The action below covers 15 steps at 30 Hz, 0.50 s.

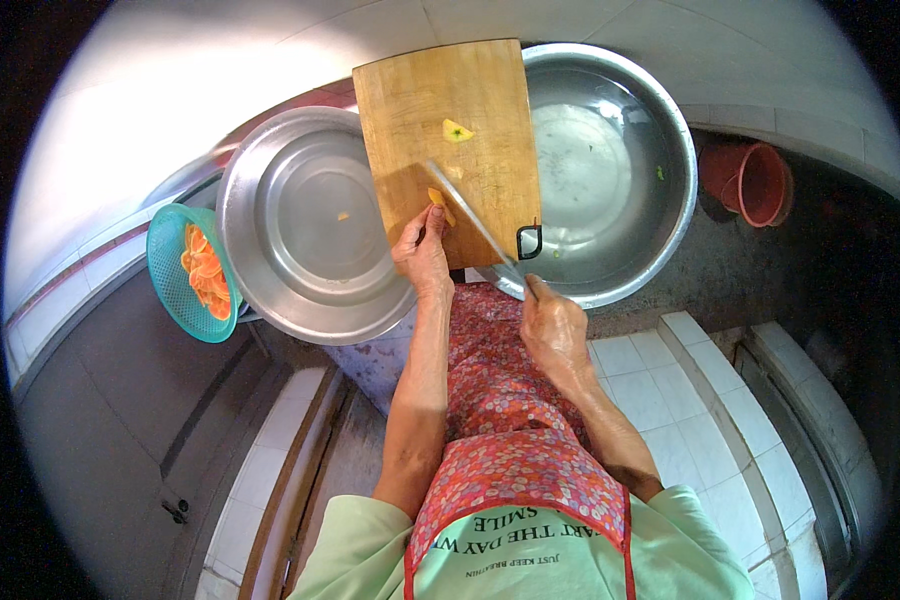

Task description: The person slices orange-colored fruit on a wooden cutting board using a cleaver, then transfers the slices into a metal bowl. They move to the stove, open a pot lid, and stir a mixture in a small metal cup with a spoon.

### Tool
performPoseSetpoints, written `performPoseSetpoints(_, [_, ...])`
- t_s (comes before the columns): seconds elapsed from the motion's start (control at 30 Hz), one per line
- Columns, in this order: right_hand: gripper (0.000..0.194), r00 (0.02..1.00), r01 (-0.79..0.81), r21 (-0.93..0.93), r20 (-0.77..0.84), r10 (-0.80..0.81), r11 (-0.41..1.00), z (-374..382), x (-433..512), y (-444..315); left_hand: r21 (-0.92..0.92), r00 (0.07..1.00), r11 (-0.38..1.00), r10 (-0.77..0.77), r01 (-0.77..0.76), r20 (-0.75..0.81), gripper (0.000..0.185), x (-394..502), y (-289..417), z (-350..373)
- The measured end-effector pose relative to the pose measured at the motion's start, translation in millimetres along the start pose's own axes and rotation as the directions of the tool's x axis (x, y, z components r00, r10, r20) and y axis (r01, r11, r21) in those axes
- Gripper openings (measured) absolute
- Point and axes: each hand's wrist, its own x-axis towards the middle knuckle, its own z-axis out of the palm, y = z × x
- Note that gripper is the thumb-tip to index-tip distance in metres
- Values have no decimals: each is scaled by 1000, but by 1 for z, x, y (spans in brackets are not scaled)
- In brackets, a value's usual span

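Observation:
A wooden cutting board (pixel 487 97) with a black corner handle lies between two metal basins. My left hand (pixel 426 251), over the board's lower left edge, pinches a small orange piece of fruit or vegetable (pixel 436 198). The handle of a kitchen knife (pixel 471 215) is in my right hand (pixel 556 330), beside the board's lower right corner. The blade slants up and left across the board, just right of the orange piece. Farther up lies a yellow piece with a green middle (pixel 457 131). A pale scrap (pixel 455 172) sits close to the blade.
At left a wide metal basin (pixel 240 187) holds a small orange bit; beside it a teal plastic colander (pixel 166 300) contains orange slices. The right metal basin (pixel 682 225) holds water with green scraps. A red bucket (pixel 727 176) stands beyond it, near the wall.

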Motion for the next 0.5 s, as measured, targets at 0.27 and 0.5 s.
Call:
performPoseSetpoints(0.27, [24, 995, -31, 39, 99, 27, 999, 15, -18, -19, -199, 999, 980, 18, -10, 42, 15, -1, -16, -3])
performPoseSetpoints(0.5, [27, 989, -59, 26, 139, 55, 998, 12, -20, -19, -292, 998, 956, 8, 13, 68, 12, -8, -10, 2])
